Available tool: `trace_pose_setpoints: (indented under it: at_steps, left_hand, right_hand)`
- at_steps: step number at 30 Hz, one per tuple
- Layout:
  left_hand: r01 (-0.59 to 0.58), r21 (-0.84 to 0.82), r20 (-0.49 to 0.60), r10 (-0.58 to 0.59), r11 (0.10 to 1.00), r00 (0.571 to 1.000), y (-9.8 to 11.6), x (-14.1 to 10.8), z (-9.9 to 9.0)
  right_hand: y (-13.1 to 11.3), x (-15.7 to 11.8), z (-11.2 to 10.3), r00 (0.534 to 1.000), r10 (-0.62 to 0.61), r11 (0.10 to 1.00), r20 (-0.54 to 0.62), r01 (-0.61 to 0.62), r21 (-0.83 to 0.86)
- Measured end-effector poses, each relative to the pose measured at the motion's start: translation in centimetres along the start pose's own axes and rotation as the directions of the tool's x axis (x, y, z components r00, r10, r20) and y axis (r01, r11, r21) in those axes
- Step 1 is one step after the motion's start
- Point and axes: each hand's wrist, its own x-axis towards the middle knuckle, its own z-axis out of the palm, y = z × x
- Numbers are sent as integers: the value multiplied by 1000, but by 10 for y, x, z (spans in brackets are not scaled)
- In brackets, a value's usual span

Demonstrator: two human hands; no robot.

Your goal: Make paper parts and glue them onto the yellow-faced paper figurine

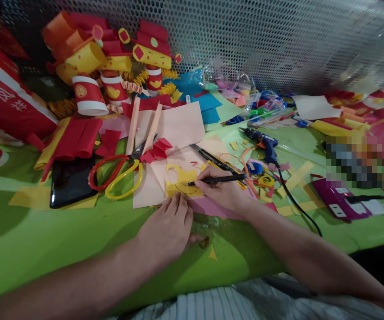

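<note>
My right hand (pixel 223 191) grips a black pen (pixel 225 179), its tip on a piece of yellow paper (pixel 181 174) that bears a dark curved line. Flat at the lower edge of that paper lies my left hand (pixel 168 222), fingers stretched out and pressing on it. The yellow piece has a rounded cut-out at its upper left. Under it are pale pink sheets (pixel 148 195) and a brighter pink sheet (pixel 215 209). Scissors (pixel 125 171) with one red and one yellow handle loop rest left of my hands, beside folded red paper (pixel 158 150).
Paper figures (pixel 152 58) on red cups stand at the back left. A black phone (pixel 73 182) lies at left. To the right are a blue glue gun (pixel 265 144) with its cord, a purple power strip (pixel 340 198), and paper scraps. A metal mesh (pixel 245 40) rises behind.
</note>
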Motion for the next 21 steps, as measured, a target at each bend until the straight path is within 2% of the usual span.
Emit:
trace_pose_setpoints:
  at_steps: [6, 13, 21]
  left_hand:
    - [-10, 65, 4, 10, 998, 1000, 0, 2, -1]
    - [2, -12, 5, -2, 1000, 1000, 0, 1, 2]
    - [-13, 70, 3, 13, 997, 1000, 1, 1, -1]
  right_hand:
    - [0, 1, -1, 1000, -24, 999, -12, 24, -22]
    - [1, 1, -1, 999, -22, 1000, -24, 22, -6]
    - [2, 0, -1, 1000, -14, 999, -22, 13, -31]
